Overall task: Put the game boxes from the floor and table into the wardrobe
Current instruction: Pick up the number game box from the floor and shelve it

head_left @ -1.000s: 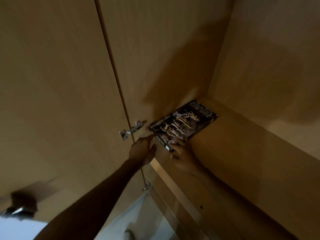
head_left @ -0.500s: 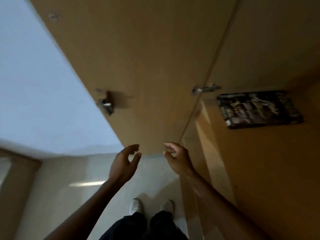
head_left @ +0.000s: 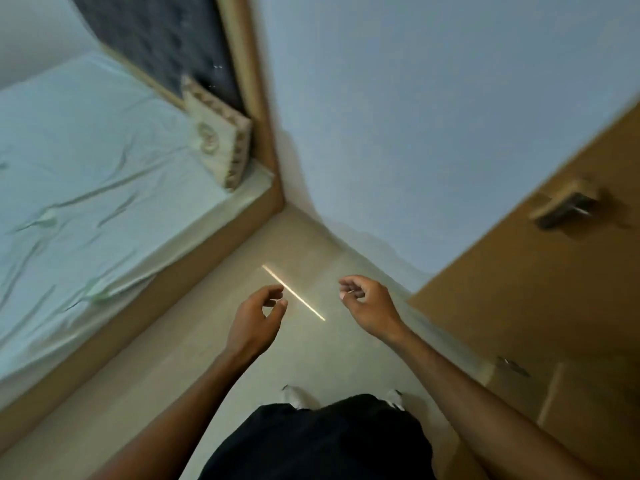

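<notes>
Both hands hang in front of me over the beige floor. My left hand holds nothing, its fingers loosely curled and apart. My right hand is empty too, fingers half bent. The open wooden wardrobe door with a metal handle stands at the right, close to my right hand. No game box is in view; the wardrobe's inside is out of frame.
A bed with a pale sheet and a wooden frame fills the left, a cushion leaning on its dark headboard. A pale wall lies ahead. A narrow floor strip runs between bed and wardrobe. My feet show below.
My hands let go of the chess box on the wardrobe shelf and drew back empty. My view swung left and down, away from the wardrobe toward the floor and bed.
</notes>
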